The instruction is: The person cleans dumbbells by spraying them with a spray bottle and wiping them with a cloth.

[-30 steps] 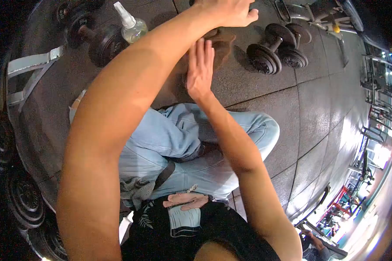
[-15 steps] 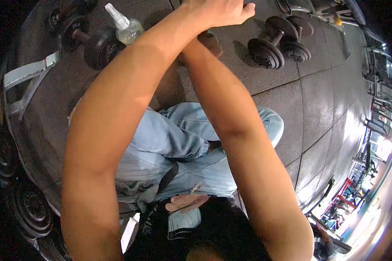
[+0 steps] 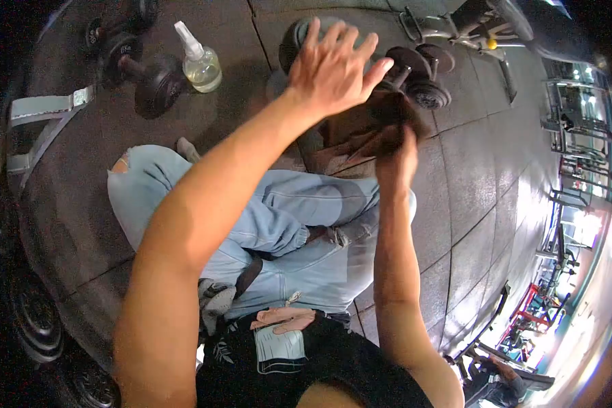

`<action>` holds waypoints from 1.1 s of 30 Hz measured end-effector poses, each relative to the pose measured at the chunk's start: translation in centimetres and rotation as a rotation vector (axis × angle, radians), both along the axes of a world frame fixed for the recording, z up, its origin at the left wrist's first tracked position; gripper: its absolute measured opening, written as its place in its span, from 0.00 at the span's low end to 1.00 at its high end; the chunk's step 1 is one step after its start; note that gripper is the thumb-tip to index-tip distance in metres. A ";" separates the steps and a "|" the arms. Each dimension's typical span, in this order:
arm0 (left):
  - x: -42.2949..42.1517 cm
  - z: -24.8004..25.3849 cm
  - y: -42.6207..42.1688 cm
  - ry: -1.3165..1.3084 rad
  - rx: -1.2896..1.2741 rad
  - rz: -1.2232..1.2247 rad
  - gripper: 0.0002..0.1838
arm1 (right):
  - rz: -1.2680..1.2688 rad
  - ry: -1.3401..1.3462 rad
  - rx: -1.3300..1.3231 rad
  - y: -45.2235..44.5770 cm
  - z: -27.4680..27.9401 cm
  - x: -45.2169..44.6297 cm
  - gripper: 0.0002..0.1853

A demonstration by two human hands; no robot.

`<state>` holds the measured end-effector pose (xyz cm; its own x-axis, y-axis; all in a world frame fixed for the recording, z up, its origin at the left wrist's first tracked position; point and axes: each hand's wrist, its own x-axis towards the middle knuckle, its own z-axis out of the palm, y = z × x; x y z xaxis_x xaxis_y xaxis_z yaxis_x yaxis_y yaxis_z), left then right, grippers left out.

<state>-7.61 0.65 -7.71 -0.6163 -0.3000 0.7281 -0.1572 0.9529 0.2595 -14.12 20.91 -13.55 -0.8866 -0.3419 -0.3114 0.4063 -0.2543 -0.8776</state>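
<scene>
**A brown cloth (image 3: 360, 132) is held over the floor (image 3: 496, 170)**

The brown cloth is gripped at its right end by the right hand (image 3: 400, 160). The thumb is seen close against it, but the other fingers are hidden or blurred, so how hard the cloth is pinched cannot be told. The loose part is hung out to the left, in front of the crossed legs (image 3: 306, 194). The left hand (image 3: 336, 75) is held with its back up and its fingers spread wide, and nothing is gripped by it. A dark round weight (image 3: 291, 44) is partly covered by those fingers; whether it is touched cannot be told.

Two dumbbells (image 3: 430, 94) are seen just past the cloth. A spray bottle (image 3: 202, 68) is stood to the left of the far seam in the floor, beside another dumbbell (image 3: 158, 88).

The step in hand seems to be that the cloth is handled by one hand while the other is free. For the next move, a firm hold seems to be called for, and the loose end should be kept off the two dumbbells so that it is not snagged.
</scene>
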 end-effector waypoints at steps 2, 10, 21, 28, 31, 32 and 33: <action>1.7 0.2 1.0 0.106 0.076 -0.083 0.22 | -0.089 0.120 -0.203 -0.3 5.3 0.9 0.23; 9.3 -0.5 -6.8 0.592 0.912 -0.025 0.31 | 0.530 1.544 0.336 -8.9 11.2 4.9 0.33; 13.3 2.4 -7.0 0.712 1.291 0.020 0.37 | 0.809 1.887 1.025 -20.8 9.8 -1.9 0.38; 12.8 0.8 -8.5 0.722 1.407 -0.052 0.37 | 0.753 1.462 1.194 -22.3 10.7 -1.8 0.35; 13.1 1.0 -8.5 0.724 1.388 -0.067 0.39 | 0.702 1.408 1.062 -22.0 10.6 -2.9 0.31; 13.3 1.2 -8.2 0.730 1.366 -0.057 0.39 | 0.708 1.388 0.905 -21.7 10.5 -3.3 0.31; 13.6 1.4 -8.2 0.738 1.343 -0.045 0.39 | 0.722 1.399 0.895 -21.2 10.3 -3.6 0.31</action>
